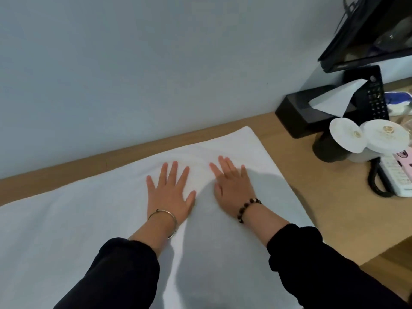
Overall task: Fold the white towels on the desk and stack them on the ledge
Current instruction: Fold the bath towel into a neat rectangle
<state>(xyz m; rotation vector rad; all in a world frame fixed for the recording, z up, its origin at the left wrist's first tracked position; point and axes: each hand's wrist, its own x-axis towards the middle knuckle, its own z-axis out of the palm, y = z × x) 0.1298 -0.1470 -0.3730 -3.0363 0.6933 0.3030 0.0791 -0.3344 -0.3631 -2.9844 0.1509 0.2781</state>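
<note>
— Item one, and where does it lie?
— Towel (pixel 89 219), white, count one. Spread flat on the wooden desk (pixel 323 186), running from the near left to the far middle, its far edge close to the wall.

— Hands on it?
— Two. Left hand (pixel 169 192) and right hand (pixel 231 188), both palm down on the far middle of the towel, side by side with a gap between them. Fingers straight and spread; neither grasps anything. The cloth lies under the palms, not gathered in them.

— Wrist items?
— Metal bangle (pixel 165 219), one, on the left wrist. Dark bead bracelet (pixel 247 208), one, on the right wrist. Dark sleeves, two.

— Right end of the desk?
— Black tissue box (pixel 296 110), one, far right against the wall, with a white tissue standing out of it. Remote control (pixel 376 97), one, upright just behind the box. Cups with white paper lids, two: one dark (pixel 347 136), one paler (pixel 386 134), touching, near the box. Telephone (pixel 396 175), one, white with a black coiled cord, at the right edge. Dark screen (pixel 367 41), one, top right corner.
</note>
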